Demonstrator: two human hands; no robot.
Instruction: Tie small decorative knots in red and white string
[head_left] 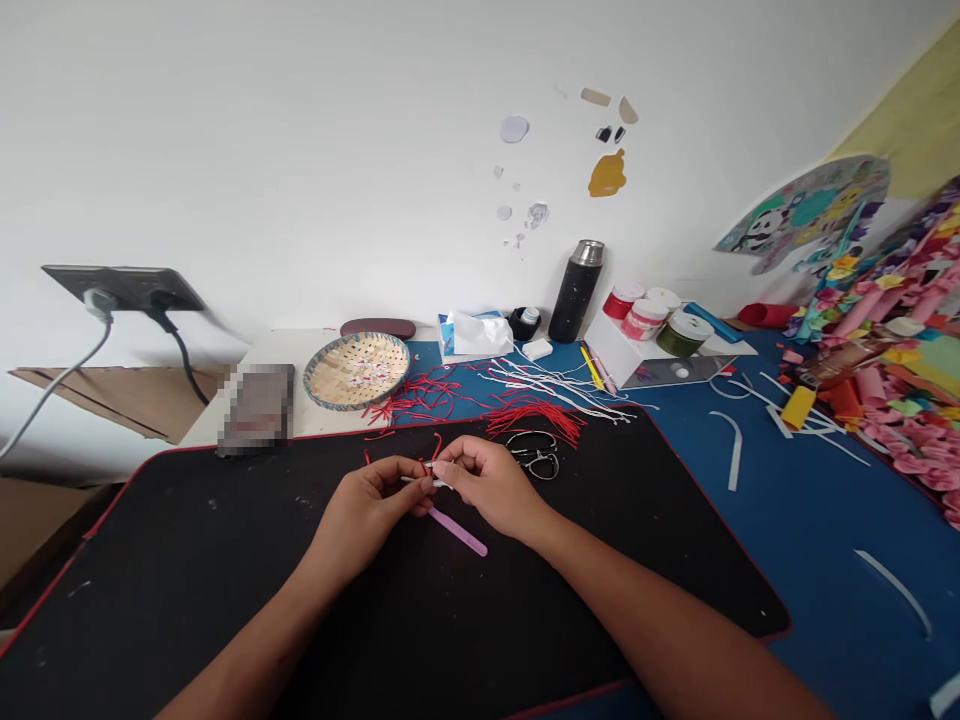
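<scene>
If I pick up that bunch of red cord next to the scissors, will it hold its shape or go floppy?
Probably floppy: the red cord bunch lies in loose, splayed curves, so it should droop. The strands look thin and light, so a nudge would likely shift them. Crossing over each other, they may tangle when lifted.

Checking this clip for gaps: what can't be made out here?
Head view:
Small white piece between the left hand and right hand: fingers hide most of it.
Pink stick: the hands hide its upper end.
Pixelated object: blurred, kind unreadable.
Paper craft pile: cut off by the right edge.
</scene>
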